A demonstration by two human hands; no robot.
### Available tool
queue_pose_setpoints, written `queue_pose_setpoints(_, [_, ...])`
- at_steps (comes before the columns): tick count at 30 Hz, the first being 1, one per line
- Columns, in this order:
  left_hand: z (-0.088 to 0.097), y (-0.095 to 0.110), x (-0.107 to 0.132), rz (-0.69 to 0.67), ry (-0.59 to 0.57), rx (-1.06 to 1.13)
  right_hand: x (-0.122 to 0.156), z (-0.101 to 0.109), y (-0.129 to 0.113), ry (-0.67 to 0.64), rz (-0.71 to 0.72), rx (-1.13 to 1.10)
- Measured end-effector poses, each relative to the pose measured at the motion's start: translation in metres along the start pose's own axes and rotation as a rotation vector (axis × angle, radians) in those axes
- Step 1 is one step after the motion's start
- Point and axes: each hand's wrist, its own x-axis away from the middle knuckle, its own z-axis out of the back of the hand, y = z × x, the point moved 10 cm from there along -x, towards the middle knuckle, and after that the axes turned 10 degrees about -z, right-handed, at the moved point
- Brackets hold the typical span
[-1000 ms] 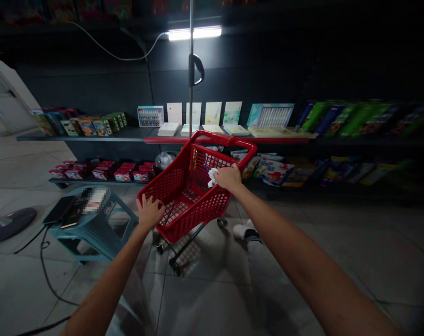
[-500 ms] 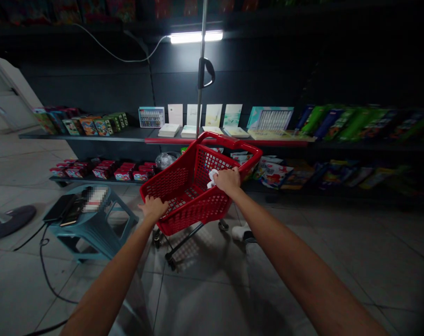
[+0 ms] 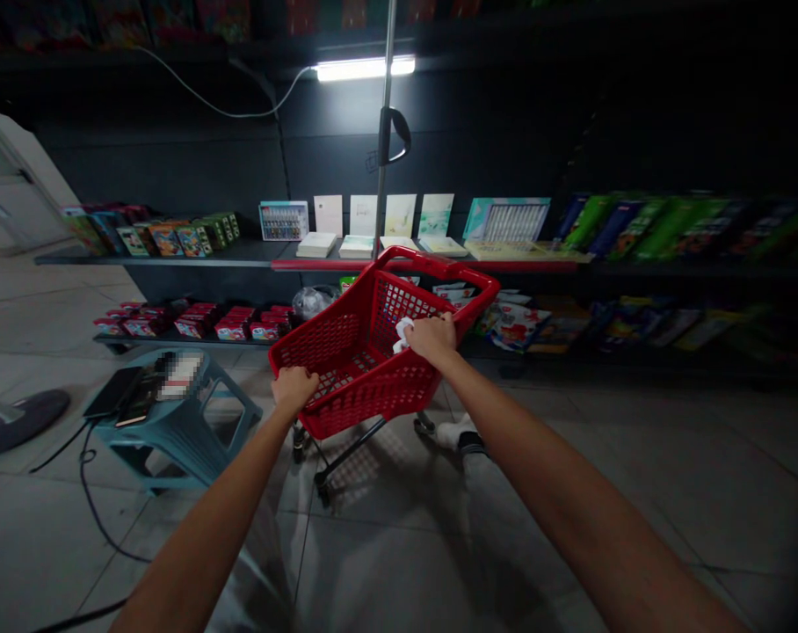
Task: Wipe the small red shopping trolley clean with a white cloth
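Observation:
A small red mesh shopping cart (image 3: 359,347) stands on the tiled floor in front of me, empty inside. My left hand (image 3: 294,389) is closed over the cart's near left rim. My right hand (image 3: 431,338) is closed on a crumpled white cloth (image 3: 402,332) and rests against the cart's right rim, the cloth just inside the basket. A metal pole with a black handle (image 3: 387,136) rises behind the cart.
A teal plastic stool (image 3: 181,413) with a phone and other items stands left of the cart, cables trailing on the floor. Dark shelves (image 3: 241,255) with boxes, notebooks and packets run along the back. A foot in a white sock (image 3: 457,434) shows below the cart. A fan base (image 3: 17,422) lies far left.
My left hand went from fingers spread on the rim to closed over it. The cart's front has come down and the cart has shifted slightly right. My right hand kept the cloth.

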Motion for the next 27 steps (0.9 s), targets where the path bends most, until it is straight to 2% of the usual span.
queue_pose_setpoints(12, [0.005,-0.006,-0.003,0.037,0.024,0.027,-0.002,0.001,-0.006,0.011,0.015,-0.006])
queue_pose_setpoints(16, [0.004,-0.005,-0.003,0.034,0.019,0.019,-0.003,0.002,-0.005,-0.024,0.023,0.0])
queue_pose_setpoints(20, [0.003,-0.003,-0.003,0.038,0.034,0.026,-0.003,-0.009,-0.009,-0.136,0.049,0.025])
queue_pose_setpoints(23, [0.003,-0.002,-0.003,0.054,0.043,0.044,0.004,-0.023,-0.024,-0.233,0.09,0.043])
queue_pose_setpoints(27, [-0.001,-0.004,-0.003,0.098,0.026,0.064,0.032,-0.043,-0.069,-0.378,0.201,0.011])
